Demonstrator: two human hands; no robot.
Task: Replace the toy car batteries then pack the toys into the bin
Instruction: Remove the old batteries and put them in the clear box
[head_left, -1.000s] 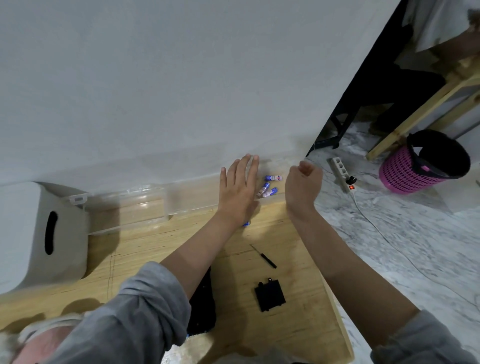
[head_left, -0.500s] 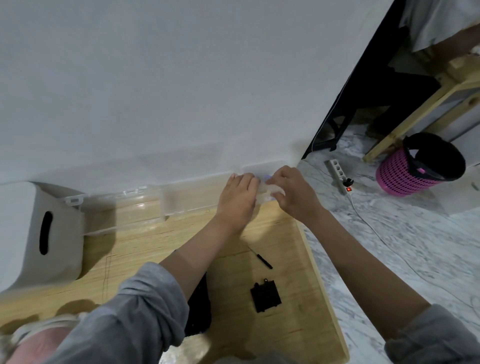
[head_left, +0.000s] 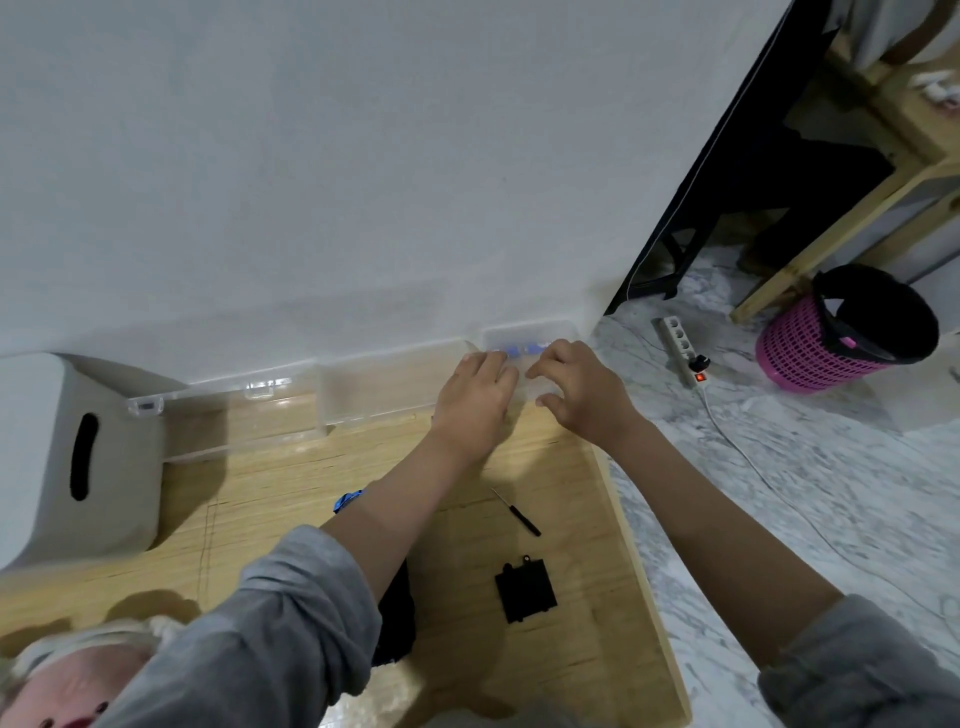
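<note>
batteries (head_left: 524, 349): blue-and-white cells, lying in a small clear case (head_left: 530, 335) at the far right corner of the worktop (head_left: 311, 493), hard against the wall. Long axes look roughly left-right, parallel to the wall — blurred, so not sure how many.
left hand (head_left: 475, 400): palm down, fingers straight, tips resting on the near-left edge of the clear case. Grip released — holds nothing, seems to steady the case.
right hand (head_left: 576, 395): fingers curled over the case's near-right side, thumb low. Cannot tell whether its grip grasps a cell or only the case — fingertips hide it.
key relation: cells lie just beyond both sets of fingertips, farther toward the wall; right hand is nearer the open part of the case, so it's prob. the one to pick.
battery cover (head_left: 525, 590): black, off the car, flat on the worktop near-right, well apart from the hands.
screwdriver (head_left: 517, 512): thin, black handle, between cover and hands, lying diagonal.
toy car (head_left: 397, 613): dark body mostly hidden under the left forearm; can't read its compartment.
stage (judgement): fetching fresh cells; packing not begun.
</note>
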